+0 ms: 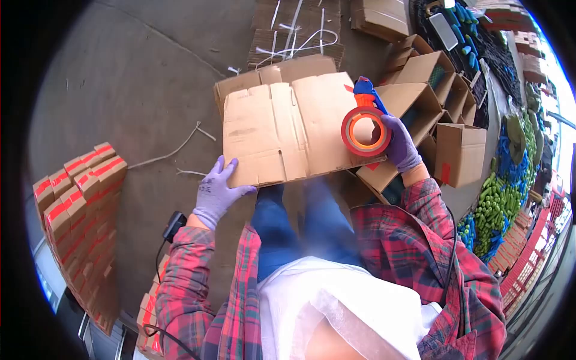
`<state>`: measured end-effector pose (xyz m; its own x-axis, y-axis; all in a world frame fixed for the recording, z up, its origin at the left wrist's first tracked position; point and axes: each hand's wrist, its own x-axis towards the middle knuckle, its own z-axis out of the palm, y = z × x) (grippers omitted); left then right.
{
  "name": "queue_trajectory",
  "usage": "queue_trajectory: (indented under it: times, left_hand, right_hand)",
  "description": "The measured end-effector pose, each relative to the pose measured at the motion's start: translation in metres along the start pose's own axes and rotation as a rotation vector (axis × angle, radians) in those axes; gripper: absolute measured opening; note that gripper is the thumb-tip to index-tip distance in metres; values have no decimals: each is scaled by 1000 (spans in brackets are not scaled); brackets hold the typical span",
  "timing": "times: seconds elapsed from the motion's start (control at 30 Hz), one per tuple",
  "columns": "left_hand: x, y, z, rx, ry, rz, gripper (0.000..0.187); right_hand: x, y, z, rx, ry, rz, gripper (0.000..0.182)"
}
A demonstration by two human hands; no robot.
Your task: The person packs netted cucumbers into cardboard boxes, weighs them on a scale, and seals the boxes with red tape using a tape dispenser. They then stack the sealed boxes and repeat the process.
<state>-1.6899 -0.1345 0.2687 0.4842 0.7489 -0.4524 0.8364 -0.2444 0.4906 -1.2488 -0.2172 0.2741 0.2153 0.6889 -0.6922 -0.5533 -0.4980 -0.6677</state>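
A flattened cardboard box with creases and slots spans the space in front of my legs. My left hand, in a purple glove, grips its lower left corner, with the thumb spread along the near edge. At the right end of the cardboard, my gloved right hand is closed on a tape dispenser, blue and orange with a roll of red tape in it. The dispenser overlaps the cardboard's right side. Behind the flattened box, another piece of cardboard shows along its far edge.
Strapped flat cardboard lies on the floor ahead. Open boxes crowd the right, beside a small carton. Green vegetables are heaped farther right. Red-taped boxes are stacked at left, and a loose strap lies near them.
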Motion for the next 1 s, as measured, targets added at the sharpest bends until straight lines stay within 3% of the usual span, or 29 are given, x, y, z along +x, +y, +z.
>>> queue_trajectory:
  times: [0.07,0.13,0.23,0.27,0.33,0.4,0.43,0.5,0.57,0.63,0.73,0.8,0.87,0.93,1.0]
  left_hand:
    - [8,1,-21,-26,-28,-20,88]
    - [13,-1,-32,-18,3,32,85]
    - [19,11,-46,-65,43,41,74]
    - [19,18,-55,23,115,151,59]
    - [28,18,-70,287,52,150,52]
    - [52,44,-86,501,-83,73,39]
    - [63,52,-86,488,-12,293,37]
    - [77,54,-95,460,125,705,33]
    - [83,51,-88,365,-236,540,34]
    - [77,58,-80,327,-204,439,33]
    - [75,39,-48,148,-105,466,30]
    - [63,42,-50,-71,-83,279,28]
    - [57,61,-70,-173,-59,151,28]
    - [51,79,-92,-145,-90,146,29]
    - [52,85,-104,-96,-114,201,29]
  right_hand:
    - [13,16,-33,-108,36,-264,32]
    - [-2,-11,-14,272,-44,-126,33]
    - [-2,-17,10,292,-60,-308,27]
    - [1,-17,9,231,-74,-408,32]
    - [6,-15,10,59,-80,-631,48]
    - [5,-34,8,142,-62,-508,29]
    - [-7,-52,25,528,-62,-140,24]
    - [-12,-55,36,507,-40,-168,24]
    - [-7,-58,37,511,-65,-150,24]
    - [-2,-56,33,556,-99,-110,25]
    - [1,-47,26,575,-98,-65,29]
    - [10,-33,19,516,-32,-82,33]
    - [18,-31,6,333,-22,-248,38]
    - [-10,-59,22,196,-23,-363,54]
    - [-53,-93,54,-142,-116,-562,62]
